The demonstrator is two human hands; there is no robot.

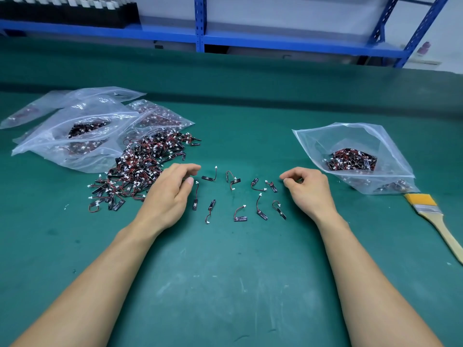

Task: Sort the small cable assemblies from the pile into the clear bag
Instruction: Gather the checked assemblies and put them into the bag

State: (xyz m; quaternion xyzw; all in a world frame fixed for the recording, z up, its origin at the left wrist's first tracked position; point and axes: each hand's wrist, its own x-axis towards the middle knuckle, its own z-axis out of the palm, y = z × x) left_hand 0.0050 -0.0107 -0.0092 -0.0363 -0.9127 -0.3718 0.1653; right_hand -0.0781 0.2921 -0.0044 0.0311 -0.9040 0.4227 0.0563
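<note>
— What is the setting?

— A green bench mat (225, 284), scuffed pale in places, with blue steel shelving (200, 23) along the far side.

— Where are the cable assemblies?

— The main pile (142, 169) lies at left centre: short red-and-black leads with white plugs and black strips. Its far edge touches a heap of clear zip bags (75, 131), some of which hold more of them. Ten loose assemblies (235, 182) lie apart from each other in two rough rows between the hands.

— And the clear bag?

— The clear bag (350, 156) lies to the right, its mouth gaping toward the far side, with a clump of assemblies inside. A wooden-handled paintbrush (431, 214) lies just beside its near corner.

— The hands?

— Both are low over the mat. The left hand (170, 194) is at the pile's near right edge, fingers loosely bent, thumb and forefinger apart, holding nothing. The right hand (308, 189) is just left of the bag, fingers loosely curled, with nothing visible in it.
</note>
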